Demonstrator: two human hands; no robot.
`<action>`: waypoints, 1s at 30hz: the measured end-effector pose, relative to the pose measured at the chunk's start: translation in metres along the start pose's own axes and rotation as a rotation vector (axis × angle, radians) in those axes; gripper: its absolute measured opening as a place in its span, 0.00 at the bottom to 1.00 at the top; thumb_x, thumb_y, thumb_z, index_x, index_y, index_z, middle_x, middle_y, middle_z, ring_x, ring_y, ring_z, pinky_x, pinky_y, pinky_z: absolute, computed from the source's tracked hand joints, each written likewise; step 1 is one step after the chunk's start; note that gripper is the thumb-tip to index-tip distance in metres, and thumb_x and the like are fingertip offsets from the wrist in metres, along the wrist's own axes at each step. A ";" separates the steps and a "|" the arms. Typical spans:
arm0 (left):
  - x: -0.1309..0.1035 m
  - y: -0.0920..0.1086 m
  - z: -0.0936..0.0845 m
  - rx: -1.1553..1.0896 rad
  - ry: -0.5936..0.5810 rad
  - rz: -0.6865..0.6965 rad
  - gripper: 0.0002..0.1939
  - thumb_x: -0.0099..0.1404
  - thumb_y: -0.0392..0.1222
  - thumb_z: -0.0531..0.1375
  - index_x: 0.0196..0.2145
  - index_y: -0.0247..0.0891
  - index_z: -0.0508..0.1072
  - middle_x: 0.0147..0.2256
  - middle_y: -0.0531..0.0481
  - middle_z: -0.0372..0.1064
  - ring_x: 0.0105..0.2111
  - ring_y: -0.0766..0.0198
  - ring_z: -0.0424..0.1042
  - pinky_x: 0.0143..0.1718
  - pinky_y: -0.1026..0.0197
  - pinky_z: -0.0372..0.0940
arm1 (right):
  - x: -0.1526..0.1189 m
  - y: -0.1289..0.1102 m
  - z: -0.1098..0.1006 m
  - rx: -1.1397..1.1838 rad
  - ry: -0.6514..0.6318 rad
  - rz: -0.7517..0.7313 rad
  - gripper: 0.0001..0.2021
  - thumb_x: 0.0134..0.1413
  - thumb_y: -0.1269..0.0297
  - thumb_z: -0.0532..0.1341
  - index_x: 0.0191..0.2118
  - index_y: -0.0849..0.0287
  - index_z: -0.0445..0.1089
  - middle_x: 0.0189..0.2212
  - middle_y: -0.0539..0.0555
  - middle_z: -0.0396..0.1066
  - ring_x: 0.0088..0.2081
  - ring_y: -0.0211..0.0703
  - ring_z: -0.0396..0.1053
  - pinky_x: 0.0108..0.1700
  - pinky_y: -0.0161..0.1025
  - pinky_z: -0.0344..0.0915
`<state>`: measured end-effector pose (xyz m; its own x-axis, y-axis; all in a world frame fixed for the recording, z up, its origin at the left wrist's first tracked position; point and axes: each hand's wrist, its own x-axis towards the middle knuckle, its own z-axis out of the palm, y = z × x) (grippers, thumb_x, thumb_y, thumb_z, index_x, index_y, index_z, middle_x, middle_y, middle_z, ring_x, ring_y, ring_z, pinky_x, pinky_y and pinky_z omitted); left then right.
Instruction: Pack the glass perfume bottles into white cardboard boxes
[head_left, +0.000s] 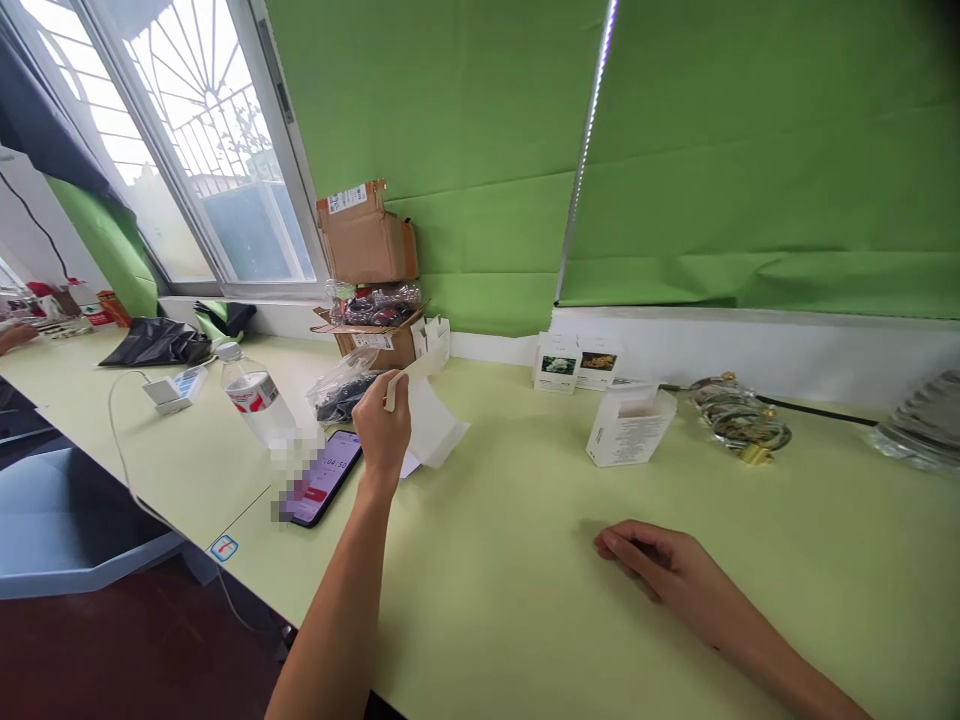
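My left hand is raised over the table beside the phone, its fingers closed on the edge of a thin off-white paper sheet. More white paper lies under and to the right of this hand. On the table at the right rests my right hand, fingers curled in and thumb against them, with nothing visible in it. Beyond it stands a small white box with its top flaps up and printed text on its side.
Two white boxes with flower pictures stand by the wall. Coiled bangle-like pieces lie to their right. On the left are a phone, a water bottle, a plastic bag, stacked cardboard boxes and a power strip.
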<state>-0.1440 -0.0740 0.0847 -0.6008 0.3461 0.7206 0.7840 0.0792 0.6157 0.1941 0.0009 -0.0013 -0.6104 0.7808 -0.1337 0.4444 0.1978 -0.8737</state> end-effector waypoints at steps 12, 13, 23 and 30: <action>-0.070 0.068 0.042 -0.646 -0.362 -0.240 0.25 0.69 0.54 0.46 0.57 0.38 0.65 0.46 0.44 0.72 0.45 0.60 0.71 0.42 0.62 0.66 | -0.012 -0.013 0.006 0.227 0.003 -0.055 0.27 0.53 0.44 0.57 0.52 0.56 0.69 0.39 0.58 0.72 0.32 0.42 0.65 0.31 0.37 0.64; -0.077 0.073 0.044 -0.701 -0.398 -0.264 0.25 0.69 0.54 0.46 0.58 0.39 0.64 0.50 0.44 0.70 0.48 0.59 0.70 0.46 0.61 0.65 | -0.014 -0.015 0.007 0.274 -0.010 -0.070 0.27 0.54 0.45 0.57 0.54 0.57 0.68 0.39 0.59 0.72 0.32 0.42 0.66 0.32 0.38 0.65; -0.115 0.097 0.042 -0.849 -0.780 -0.304 0.26 0.70 0.53 0.44 0.62 0.46 0.57 0.63 0.50 0.54 0.62 0.58 0.53 0.62 0.54 0.52 | -0.023 -0.030 0.006 0.733 -0.008 -0.076 0.22 0.59 0.50 0.56 0.53 0.59 0.68 0.39 0.60 0.71 0.37 0.49 0.71 0.37 0.47 0.69; -0.121 0.097 0.043 -0.744 -0.952 -0.114 0.23 0.70 0.51 0.45 0.61 0.52 0.58 0.67 0.57 0.40 0.66 0.58 0.39 0.65 0.52 0.43 | -0.023 -0.032 0.002 0.853 0.027 -0.097 0.25 0.60 0.46 0.51 0.50 0.60 0.70 0.42 0.63 0.72 0.37 0.49 0.71 0.36 0.47 0.71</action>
<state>0.0114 -0.0679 0.0440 -0.0606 0.9455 0.3200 0.2646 -0.2939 0.9185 0.1927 -0.0245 0.0291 -0.5994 0.7996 -0.0383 -0.2608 -0.2402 -0.9350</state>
